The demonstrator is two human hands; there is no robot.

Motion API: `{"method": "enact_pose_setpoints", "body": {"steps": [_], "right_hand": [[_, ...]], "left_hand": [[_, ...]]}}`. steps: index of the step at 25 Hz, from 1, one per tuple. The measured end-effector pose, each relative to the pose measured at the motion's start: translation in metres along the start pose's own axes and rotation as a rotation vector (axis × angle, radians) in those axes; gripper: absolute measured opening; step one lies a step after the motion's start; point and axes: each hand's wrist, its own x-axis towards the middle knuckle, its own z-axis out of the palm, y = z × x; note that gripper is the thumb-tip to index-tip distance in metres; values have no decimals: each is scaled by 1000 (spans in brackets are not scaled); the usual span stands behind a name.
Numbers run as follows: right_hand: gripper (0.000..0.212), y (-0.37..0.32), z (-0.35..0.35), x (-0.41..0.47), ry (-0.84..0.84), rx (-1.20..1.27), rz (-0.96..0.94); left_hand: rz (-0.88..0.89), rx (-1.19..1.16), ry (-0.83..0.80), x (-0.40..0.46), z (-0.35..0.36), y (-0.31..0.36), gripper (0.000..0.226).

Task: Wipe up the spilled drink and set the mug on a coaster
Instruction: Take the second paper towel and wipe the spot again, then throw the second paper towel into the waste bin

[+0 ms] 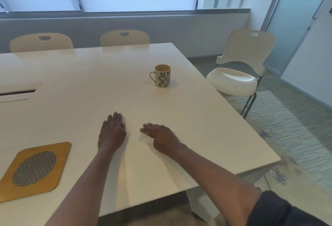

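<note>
A cream mug (162, 76) with a dark leaf pattern stands upright on the white table (89, 82), toward its right side, handle to the left. A wooden coaster (34, 170) with a woven oval centre lies at the near left. My left hand (112, 132) rests flat on the table with fingers together, holding nothing. My right hand (159, 135) hovers just to its right, fingers spread and blurred, also holding nothing. Both hands are well short of the mug. No spill or cloth is visible on the tabletop.
Two cream perforated chairs (41, 43) (124, 37) stand at the table's far side, a third chair (239, 74) beyond the right edge. A recessed panel (16, 92) sits in the tabletop at left. The table's right corner (278, 159) is close to my right arm.
</note>
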Motion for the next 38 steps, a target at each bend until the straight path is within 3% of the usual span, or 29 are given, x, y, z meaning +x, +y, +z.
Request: {"method": "enact_pose_setpoints", "body": {"steps": [4, 8, 13, 18, 23, 30, 35, 38], "right_hand": [[44, 3, -25, -37, -60, 64, -25], [60, 18, -57, -61, -156, 228, 75], [32, 38, -91, -80, -96, 422, 130], [30, 63, -131, -100, 5, 583, 148], [36, 102, -170, -135, 213, 561, 183], [20, 172, -220, -198, 382, 427, 362], [6, 221, -249, -248, 565, 364, 528], [16, 248, -261, -276, 588, 334, 600]], "left_hand": [[4, -86, 22, -31, 3, 12, 50], [-10, -266, 137, -62, 6, 40, 41], [101, -512, 245, -100, 9, 109, 31], [186, -868, 135, -116, 12, 186, 27], [284, -843, 52, -120, 26, 260, 24], [392, -728, -120, -126, 66, 367, 30], [496, -648, -122, -133, 101, 437, 17], [583, -633, -112, -140, 121, 476, 15]]}}
